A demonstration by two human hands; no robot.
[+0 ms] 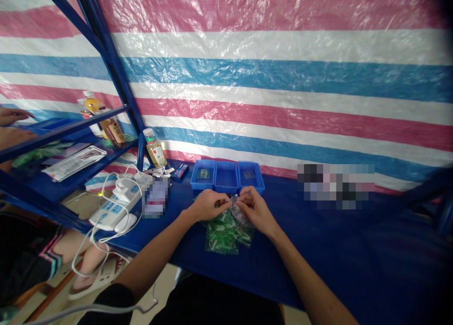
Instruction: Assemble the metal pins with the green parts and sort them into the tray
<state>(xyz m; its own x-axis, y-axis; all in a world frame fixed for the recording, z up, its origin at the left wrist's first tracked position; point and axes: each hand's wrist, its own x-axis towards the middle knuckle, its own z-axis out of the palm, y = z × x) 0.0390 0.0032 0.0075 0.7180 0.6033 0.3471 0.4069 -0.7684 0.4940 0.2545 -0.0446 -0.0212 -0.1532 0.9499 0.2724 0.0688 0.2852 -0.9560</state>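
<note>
A big shiny sheet (283,79) with red, white and blue stripes hangs at the back. In front of it is a long blue table (325,259). On the left stands a blue metal frame (118,79), and past it another person's hand (14,116) and bare leg (67,247) show.

The person's two arms reach in over the table. The left hand (208,204) and the right hand (255,211) are close together near the middle. A white power strip (105,210) lies to the left, with white cords looped over it. A messy pile of green bags (221,237) lies flat on the table, under and in front of the hands. Just behind the hands, three blue trays sit side by side: a left tray (202,185), a middle tray (226,186) and a right tray (252,182). The left one has a small green bag in it.

A bottle (155,151) with a white cap stands near the frame. A small blue box (180,171) lies between it and the trays.

The clear bag (238,213) is up over the green pile. Each hand has its thumb and finger pinched on its top part. What is inside the bag is too small to tell.
</note>
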